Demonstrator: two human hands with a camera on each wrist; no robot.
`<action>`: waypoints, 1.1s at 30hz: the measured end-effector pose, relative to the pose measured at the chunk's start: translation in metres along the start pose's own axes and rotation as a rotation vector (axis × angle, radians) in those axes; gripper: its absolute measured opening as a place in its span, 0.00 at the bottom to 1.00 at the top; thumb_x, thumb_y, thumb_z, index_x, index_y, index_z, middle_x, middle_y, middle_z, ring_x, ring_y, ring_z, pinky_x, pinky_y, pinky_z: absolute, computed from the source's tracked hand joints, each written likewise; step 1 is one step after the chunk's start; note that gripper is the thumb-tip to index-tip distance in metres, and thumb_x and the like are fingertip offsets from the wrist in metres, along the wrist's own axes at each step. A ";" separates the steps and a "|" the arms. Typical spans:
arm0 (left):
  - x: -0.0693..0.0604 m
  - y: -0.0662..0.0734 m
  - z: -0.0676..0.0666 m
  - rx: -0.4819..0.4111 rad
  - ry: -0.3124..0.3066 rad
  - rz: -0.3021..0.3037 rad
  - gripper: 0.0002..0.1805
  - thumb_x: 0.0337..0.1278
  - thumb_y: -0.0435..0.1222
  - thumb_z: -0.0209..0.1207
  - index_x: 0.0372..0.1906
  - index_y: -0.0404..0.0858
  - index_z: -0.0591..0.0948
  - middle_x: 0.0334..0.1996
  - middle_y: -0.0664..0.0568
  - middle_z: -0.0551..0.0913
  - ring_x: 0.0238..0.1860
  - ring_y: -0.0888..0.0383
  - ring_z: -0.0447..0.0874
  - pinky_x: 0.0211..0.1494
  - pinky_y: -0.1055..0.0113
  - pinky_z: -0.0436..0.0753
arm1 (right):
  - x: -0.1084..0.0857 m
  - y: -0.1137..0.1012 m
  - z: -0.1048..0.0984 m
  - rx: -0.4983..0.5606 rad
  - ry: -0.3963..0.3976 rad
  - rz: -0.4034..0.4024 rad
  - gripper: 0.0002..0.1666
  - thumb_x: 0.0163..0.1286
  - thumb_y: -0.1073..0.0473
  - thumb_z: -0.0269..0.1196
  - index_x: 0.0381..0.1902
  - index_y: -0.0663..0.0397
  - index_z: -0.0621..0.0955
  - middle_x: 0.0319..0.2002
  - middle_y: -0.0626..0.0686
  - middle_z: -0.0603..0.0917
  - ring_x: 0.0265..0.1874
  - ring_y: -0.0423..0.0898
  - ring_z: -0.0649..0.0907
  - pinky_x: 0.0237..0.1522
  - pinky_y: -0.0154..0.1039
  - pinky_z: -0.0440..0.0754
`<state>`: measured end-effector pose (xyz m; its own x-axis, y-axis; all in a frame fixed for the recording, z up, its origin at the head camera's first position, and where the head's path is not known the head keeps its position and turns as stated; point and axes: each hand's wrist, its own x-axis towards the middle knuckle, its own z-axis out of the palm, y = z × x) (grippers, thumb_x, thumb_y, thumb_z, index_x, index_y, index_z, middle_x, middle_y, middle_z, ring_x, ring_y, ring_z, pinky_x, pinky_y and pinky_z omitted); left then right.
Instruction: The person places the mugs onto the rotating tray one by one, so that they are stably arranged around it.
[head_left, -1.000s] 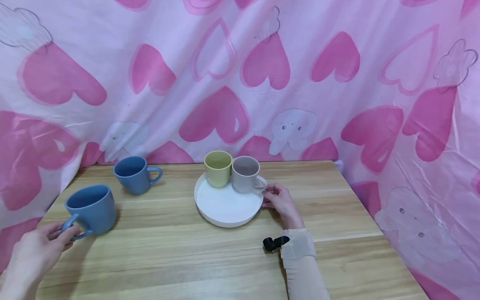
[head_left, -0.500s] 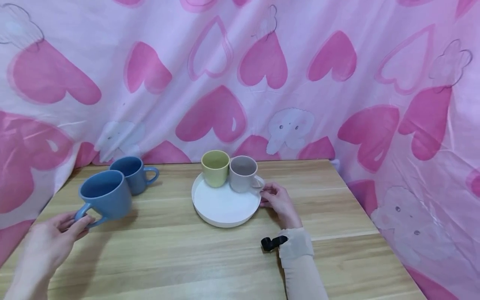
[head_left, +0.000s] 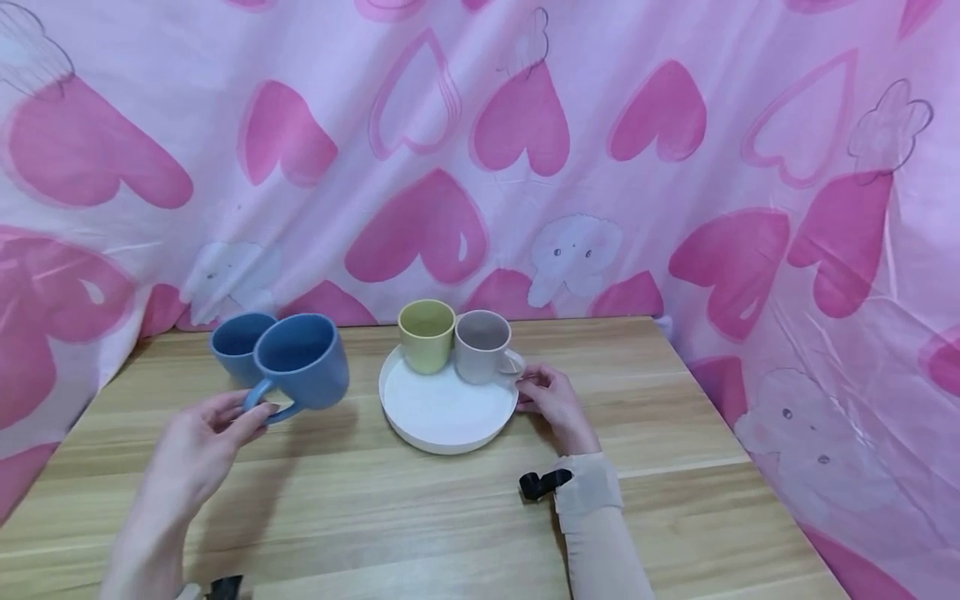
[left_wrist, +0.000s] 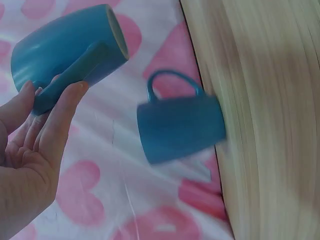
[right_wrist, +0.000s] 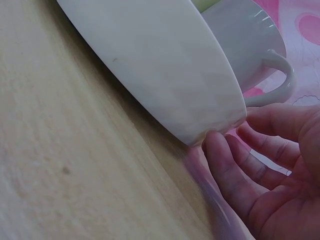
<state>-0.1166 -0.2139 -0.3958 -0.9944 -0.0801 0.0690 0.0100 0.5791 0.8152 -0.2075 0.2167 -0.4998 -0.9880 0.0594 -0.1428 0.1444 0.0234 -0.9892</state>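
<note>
My left hand (head_left: 198, 446) holds a blue mug (head_left: 303, 362) by its handle, thumb and fingers pinching it. That mug is raised off the table, and in the left wrist view its handle (left_wrist: 75, 72) lies between the thumb and fingers. Behind it a second blue mug (head_left: 236, 346) stands on the table, partly hidden in the head view. My right hand (head_left: 558, 408) holds the right edge of a round white tray (head_left: 450, 417), its fingertips at the wall and rim. On the tray's back part stand a yellow-green cup (head_left: 427, 337) and a grey mug (head_left: 482, 348), whose handle points right.
All this is on a light wooden table (head_left: 420, 525). A pink heart-patterned cloth (head_left: 442, 100) hangs behind the table and along its sides. A black wrist mount (head_left: 543, 483) sits on the right forearm.
My left hand has carried the blue mug rightward and somewhat up, past the front of the standing blue mug. The right hand stays at the tray, and the view has shifted slightly.
</note>
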 end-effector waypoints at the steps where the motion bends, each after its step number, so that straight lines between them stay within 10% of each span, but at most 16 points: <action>1: 0.000 0.004 0.005 -0.008 -0.011 0.009 0.23 0.68 0.41 0.58 0.56 0.26 0.78 0.45 0.34 0.84 0.37 0.60 0.87 0.44 0.68 0.83 | 0.000 0.001 0.000 0.001 -0.001 -0.001 0.13 0.66 0.72 0.60 0.49 0.69 0.77 0.40 0.62 0.79 0.31 0.49 0.83 0.33 0.39 0.85; 18: 0.006 0.045 0.080 -0.187 -0.218 0.004 0.17 0.65 0.35 0.61 0.54 0.30 0.81 0.42 0.44 0.87 0.41 0.52 0.86 0.50 0.59 0.83 | 0.002 0.002 0.000 0.015 -0.012 0.005 0.16 0.67 0.71 0.61 0.52 0.72 0.75 0.43 0.64 0.79 0.31 0.47 0.82 0.35 0.38 0.85; 33: 0.008 0.053 0.121 -0.189 -0.273 0.018 0.13 0.62 0.33 0.63 0.50 0.35 0.84 0.39 0.47 0.86 0.35 0.53 0.76 0.32 0.71 0.76 | 0.002 0.001 -0.002 0.004 -0.016 0.002 0.14 0.67 0.72 0.60 0.50 0.70 0.76 0.41 0.63 0.79 0.31 0.48 0.82 0.34 0.39 0.85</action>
<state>-0.1363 -0.0860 -0.4217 -0.9850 0.1645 -0.0513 0.0220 0.4156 0.9093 -0.2088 0.2187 -0.5013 -0.9884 0.0436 -0.1454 0.1463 0.0193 -0.9891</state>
